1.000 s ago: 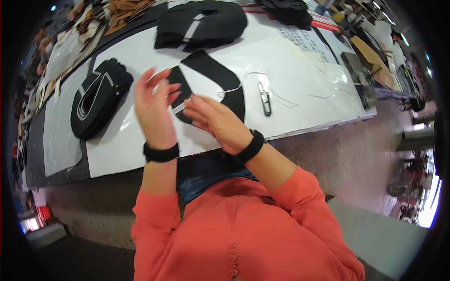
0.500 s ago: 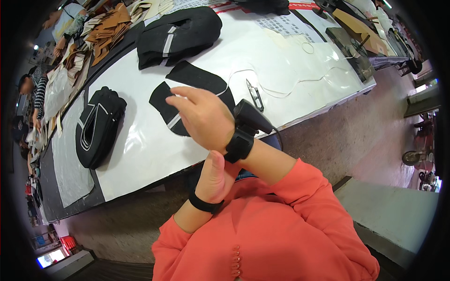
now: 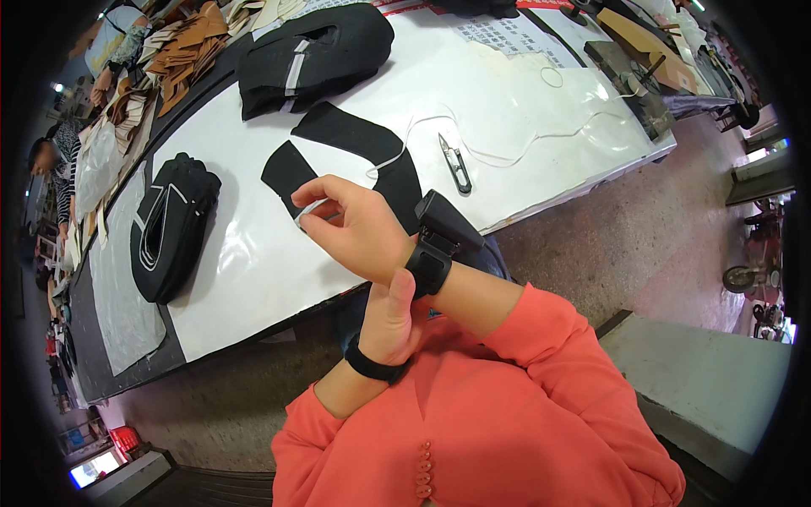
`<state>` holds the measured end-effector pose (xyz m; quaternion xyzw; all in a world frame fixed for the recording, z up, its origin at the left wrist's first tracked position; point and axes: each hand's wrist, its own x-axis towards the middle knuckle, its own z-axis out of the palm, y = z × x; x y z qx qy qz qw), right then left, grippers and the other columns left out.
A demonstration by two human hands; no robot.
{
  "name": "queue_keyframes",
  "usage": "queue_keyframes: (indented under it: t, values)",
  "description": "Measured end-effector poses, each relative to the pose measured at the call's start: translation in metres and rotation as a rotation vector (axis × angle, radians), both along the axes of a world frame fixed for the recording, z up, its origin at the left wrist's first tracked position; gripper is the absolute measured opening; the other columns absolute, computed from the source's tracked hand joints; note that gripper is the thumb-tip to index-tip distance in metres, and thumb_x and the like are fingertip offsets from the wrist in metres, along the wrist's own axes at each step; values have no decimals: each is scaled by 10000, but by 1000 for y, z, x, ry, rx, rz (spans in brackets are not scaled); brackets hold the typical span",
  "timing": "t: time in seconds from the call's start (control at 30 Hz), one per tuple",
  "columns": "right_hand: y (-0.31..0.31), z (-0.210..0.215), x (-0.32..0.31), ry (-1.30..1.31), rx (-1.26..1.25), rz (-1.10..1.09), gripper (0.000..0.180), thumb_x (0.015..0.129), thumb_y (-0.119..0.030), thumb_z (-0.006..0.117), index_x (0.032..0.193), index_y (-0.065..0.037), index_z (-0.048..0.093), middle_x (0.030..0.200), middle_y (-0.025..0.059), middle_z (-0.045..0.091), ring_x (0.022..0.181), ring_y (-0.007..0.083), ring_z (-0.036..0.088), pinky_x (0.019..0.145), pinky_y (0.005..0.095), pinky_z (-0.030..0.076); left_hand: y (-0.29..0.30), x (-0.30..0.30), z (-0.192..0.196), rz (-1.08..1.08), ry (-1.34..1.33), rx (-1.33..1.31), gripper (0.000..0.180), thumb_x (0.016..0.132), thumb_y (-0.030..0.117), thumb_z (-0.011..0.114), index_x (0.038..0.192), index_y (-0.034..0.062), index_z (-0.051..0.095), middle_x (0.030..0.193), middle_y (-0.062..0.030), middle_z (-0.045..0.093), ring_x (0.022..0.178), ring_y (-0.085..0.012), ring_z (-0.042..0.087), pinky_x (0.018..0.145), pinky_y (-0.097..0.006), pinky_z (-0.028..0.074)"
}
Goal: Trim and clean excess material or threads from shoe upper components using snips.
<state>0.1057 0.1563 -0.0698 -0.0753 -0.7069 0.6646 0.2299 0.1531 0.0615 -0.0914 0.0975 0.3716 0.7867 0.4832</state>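
Holding the right hand (image 3: 351,221) half open before the black piece (image 3: 363,135), with nothing visible in it; touching, or nearly touching, the right wristband (image 3: 429,264) with the left hand (image 3: 389,325), too hidden to tell its grip; with the piece flat on the table (image 3: 245,283) near snips (image 3: 456,167); seemingly done with 2 bundles (image 3: 190,221), not with this piece; unable to judge the amount left.

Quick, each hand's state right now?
Left hand: at the right wrist, fingers mostly hidden; cannot tell.
Right hand: open, loosely curled, nothing visibly held.
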Motion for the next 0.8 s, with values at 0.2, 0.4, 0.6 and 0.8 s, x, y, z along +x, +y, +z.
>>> queue_keyframes:
  t: [0.2,0.4,0.6,0.8]
  values:
    - [6,-10,-1,-199,-122,86,269,877,-109,662,1130,-20,657,1036,88,704,851,131,671,771,276,535,-6,-3,-10,-24,-41,0,747,955,530,580,1458,21,365,1449,-102,477,1334,-236,468,1148,-430,345]
    - [94,6,9,-189,392,36,176,875,-106,665,1025,-15,678,905,78,708,782,129,671,685,274,529,-40,-29,22,-132,77,-275,427,1051,240,479,1398,0,414,1421,-207,502,1336,-300,488,1128,-400,364]
    - [165,-12,44,-754,1028,-192,303,808,-295,729,956,-43,648,828,168,707,799,358,694,740,459,540,-92,-63,26,238,471,-349,191,1010,43,520,1185,-8,575,1144,-140,667,1040,-179,632,953,-322,491]
    - [156,-27,47,-834,938,-217,329,791,-227,712,1023,-34,581,838,170,706,820,363,690,745,441,533,-92,-81,17,399,693,-568,181,986,41,565,1156,-13,598,1135,-87,667,1005,-138,608,896,-292,484]
